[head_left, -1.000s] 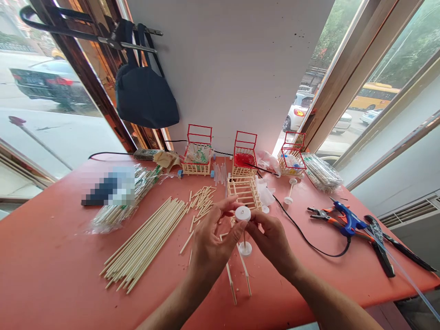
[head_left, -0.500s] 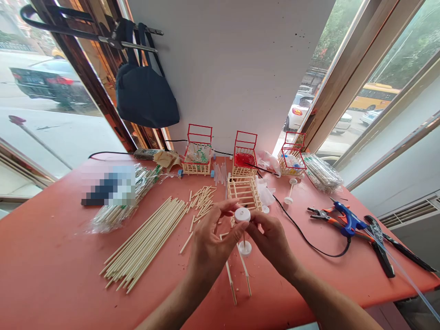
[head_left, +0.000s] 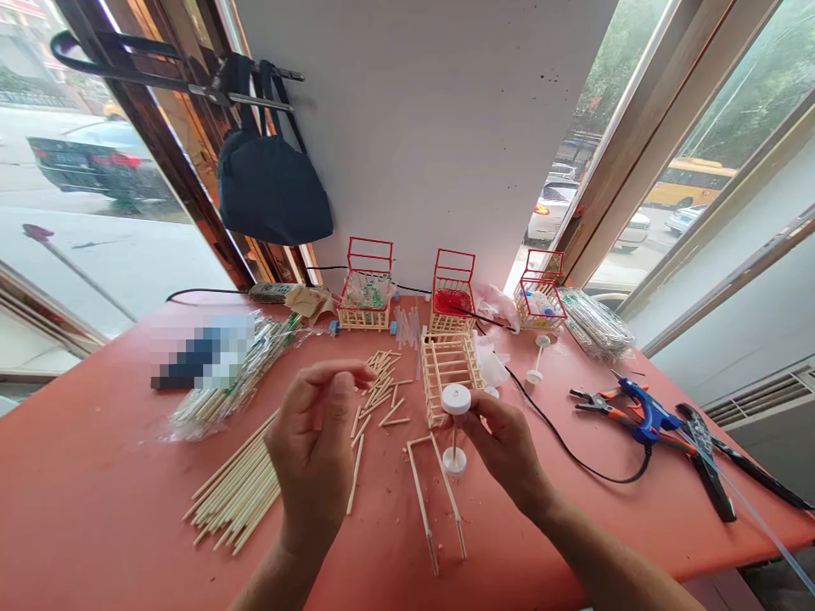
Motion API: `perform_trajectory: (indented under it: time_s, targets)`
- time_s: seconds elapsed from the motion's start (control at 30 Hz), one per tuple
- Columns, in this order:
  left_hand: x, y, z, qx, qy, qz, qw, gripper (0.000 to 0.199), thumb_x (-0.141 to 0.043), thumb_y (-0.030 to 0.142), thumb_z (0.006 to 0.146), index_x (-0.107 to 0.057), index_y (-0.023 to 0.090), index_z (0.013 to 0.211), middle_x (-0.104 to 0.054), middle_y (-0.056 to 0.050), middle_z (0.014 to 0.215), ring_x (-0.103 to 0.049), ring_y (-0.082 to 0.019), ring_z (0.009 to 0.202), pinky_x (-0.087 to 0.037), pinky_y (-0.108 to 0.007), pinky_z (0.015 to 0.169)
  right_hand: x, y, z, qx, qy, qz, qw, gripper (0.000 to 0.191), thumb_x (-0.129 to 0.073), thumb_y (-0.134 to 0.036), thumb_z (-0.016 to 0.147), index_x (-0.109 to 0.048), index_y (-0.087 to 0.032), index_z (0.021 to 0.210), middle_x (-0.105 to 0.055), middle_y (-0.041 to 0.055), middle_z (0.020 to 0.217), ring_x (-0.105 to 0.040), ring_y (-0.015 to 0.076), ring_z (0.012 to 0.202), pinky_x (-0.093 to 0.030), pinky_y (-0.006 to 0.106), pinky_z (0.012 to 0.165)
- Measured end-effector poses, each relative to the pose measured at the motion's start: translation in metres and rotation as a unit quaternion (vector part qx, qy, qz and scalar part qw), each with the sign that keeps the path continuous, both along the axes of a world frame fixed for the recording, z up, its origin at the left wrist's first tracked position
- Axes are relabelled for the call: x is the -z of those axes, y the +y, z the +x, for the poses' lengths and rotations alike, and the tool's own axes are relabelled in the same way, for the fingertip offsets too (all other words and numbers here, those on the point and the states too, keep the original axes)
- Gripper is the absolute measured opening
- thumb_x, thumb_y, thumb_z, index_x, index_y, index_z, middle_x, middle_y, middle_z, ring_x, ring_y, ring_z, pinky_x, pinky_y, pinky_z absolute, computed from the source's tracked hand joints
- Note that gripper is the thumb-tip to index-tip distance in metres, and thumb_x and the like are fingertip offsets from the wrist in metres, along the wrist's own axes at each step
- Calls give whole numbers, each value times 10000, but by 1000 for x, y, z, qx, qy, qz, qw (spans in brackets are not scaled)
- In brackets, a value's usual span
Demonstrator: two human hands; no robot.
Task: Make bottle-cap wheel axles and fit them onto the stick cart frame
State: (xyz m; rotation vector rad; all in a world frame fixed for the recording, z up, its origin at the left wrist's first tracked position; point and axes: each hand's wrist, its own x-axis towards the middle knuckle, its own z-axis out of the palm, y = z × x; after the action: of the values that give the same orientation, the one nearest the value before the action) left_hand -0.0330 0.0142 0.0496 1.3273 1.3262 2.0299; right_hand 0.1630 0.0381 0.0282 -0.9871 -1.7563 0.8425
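In my right hand (head_left: 509, 445), thumb and fingers pinch a small axle (head_left: 454, 435), a wooden stick with a white round cap wheel (head_left: 456, 399) at its top and another at its lower end. It is held upright above the table. My left hand (head_left: 311, 450) is apart from it on the left, fingers loosely bent and thumb raised, with nothing visible in it. Below the axle lies a long U-shaped frame of sticks (head_left: 417, 488). Just behind it rests a slatted stick body (head_left: 449, 365).
Long sticks (head_left: 238, 488) and short cut sticks (head_left: 382, 382) lie to the left. At the back stand red-handled stick carts (head_left: 364, 316). A similar axle (head_left: 538, 361), pliers (head_left: 595, 399) and a corded blue glue gun (head_left: 649, 412) are on the right.
My left hand has let go of the axle's upper wheel and moved left, over the long sticks. The right hand keeps the axle in nearly the same place.
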Motion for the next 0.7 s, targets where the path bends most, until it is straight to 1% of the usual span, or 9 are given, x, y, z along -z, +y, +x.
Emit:
perform_trajectory:
  time_s: [0.03,0.07,0.1,0.13,0.17,0.23,0.33,0.5,0.7]
  targets:
    - [2,1,0,13,21,-11,1000,157,-596,306,1004,-711,224,935,-708,-11,910,-666,-159,865,-543,-273,827,0,0,0,0,-1,-1,1000,216,-583,-258,986,-729,-205,835,-771,14,803,-673,158,733,-463,252,675]
    - [5,2,2,44,44,-24,998,138,-623,310,987,-720,227,934,-715,-11,905,-666,-162,866,-543,-266,811,0,0,0,0,-3,0,1000,218,-583,-259,988,-729,-206,836,-773,15,807,-677,160,740,-466,251,679]
    - [8,3,6,81,62,-38,994,122,-651,327,970,-730,234,977,-725,-14,939,-667,-167,880,-544,-266,802,0,0,0,0,-6,2,1000,218,-586,-260,989,-729,-206,834,-773,14,806,-678,160,740,-467,249,679]
    - [12,4,9,122,75,-54,988,156,-677,354,952,-731,244,1048,-730,-21,990,-667,-172,885,-548,-274,799,1,0,0,1,-9,6,1000,214,-592,-262,989,-729,-207,834,-771,12,801,-677,159,734,-467,246,674]
    - [15,6,13,159,84,-72,981,230,-703,384,932,-725,253,1119,-732,-30,1042,-670,-183,902,-553,-289,803,1,0,0,4,-11,12,1000,205,-599,-265,987,-729,-207,838,-768,10,795,-674,156,723,-465,242,665]
    - [19,8,20,201,99,-85,971,343,-748,426,890,-718,254,1185,-731,-50,1100,-673,-210,948,-556,-324,835,4,1,0,12,-14,22,1000,177,-617,-274,980,-734,-208,864,-758,7,796,-663,154,710,-462,236,648]
    - [22,8,26,210,111,-79,968,362,-779,426,864,-730,251,1177,-732,-63,1128,-670,-228,996,-548,-345,869,7,2,0,12,-18,28,999,155,-630,-289,977,-740,-209,901,-748,9,812,-650,158,709,-468,238,644]
    - [22,6,28,197,114,-60,972,224,-762,318,889,-745,253,1103,-734,-43,1084,-669,-204,991,-538,-316,858,10,3,-1,5,-20,31,999,173,-636,-320,984,-739,-211,897,-750,9,813,-641,156,703,-474,240,650]
    - [20,5,28,187,131,-54,972,178,-759,269,888,-748,239,1063,-740,-35,1049,-676,-195,983,-534,-299,850,10,3,0,1,-20,36,999,152,-638,-295,979,-744,-211,909,-756,10,825,-638,150,702,-477,235,651]
